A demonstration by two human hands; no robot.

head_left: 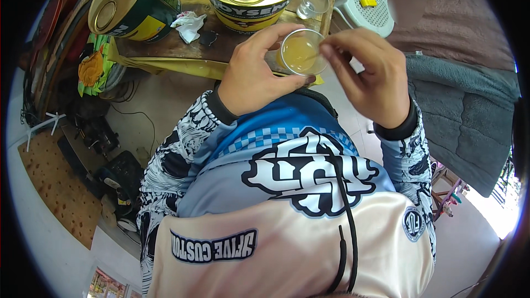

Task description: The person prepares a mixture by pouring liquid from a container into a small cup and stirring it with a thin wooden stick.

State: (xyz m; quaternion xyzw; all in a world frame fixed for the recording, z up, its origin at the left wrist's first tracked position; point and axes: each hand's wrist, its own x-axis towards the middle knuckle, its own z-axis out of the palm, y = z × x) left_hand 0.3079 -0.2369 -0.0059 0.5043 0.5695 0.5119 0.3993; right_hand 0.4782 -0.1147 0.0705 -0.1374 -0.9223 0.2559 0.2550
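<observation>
My left hand [248,74] is wrapped round a small clear cup [283,54] in front of my body, thumb on its near side. A cloudy yellow liquid [300,55] is in the cup, which tilts so that its mouth faces me. At the cup's right rim, my right hand [375,74] has thumb and forefinger pinched together. A faint thin line runs from those fingertips into the liquid, too fine to identify. Past the cup stands a large gold-lidded tin [243,14] on a wooden table [207,52].
Another tin [141,8], dark green, stands on the table's left. Crumpled white tissue [189,26] lies between the tins. A second clear cup [312,6] is near the right edge. Further right are a white perforated appliance [359,14] and a grey blanket [455,116].
</observation>
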